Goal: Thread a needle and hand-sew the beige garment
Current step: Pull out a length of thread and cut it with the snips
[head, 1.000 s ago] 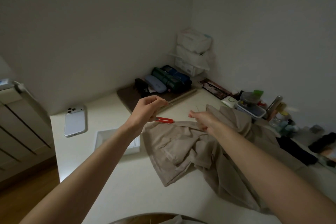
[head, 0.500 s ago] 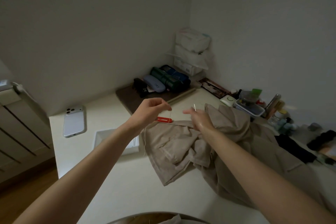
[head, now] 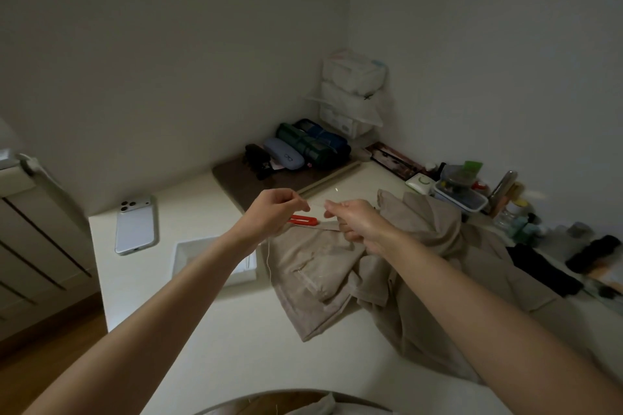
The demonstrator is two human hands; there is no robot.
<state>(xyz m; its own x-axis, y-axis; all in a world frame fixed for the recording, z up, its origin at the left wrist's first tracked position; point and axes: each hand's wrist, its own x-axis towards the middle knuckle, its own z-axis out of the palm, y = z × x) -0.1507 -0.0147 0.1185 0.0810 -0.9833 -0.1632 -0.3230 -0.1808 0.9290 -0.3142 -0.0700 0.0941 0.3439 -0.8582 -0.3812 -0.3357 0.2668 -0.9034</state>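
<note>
Over the beige garment (head: 421, 239), left hand (head: 269, 216) and right hand (head: 357, 222) nearly meet, both pinching the thread (head: 268, 258) between them.

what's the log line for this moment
phase: threading | left hand: pinches thread | right hand: pinches thread end | garment: on table

No word, brand name or number can be read. The one clear sign is a small outline of spectacles printed on the pale blue glasses case (head: 286, 156), lying at twelve o'clock on the counter (head: 236, 347); labels on the jars (head: 509, 214) at two o'clock are too blurred
</note>
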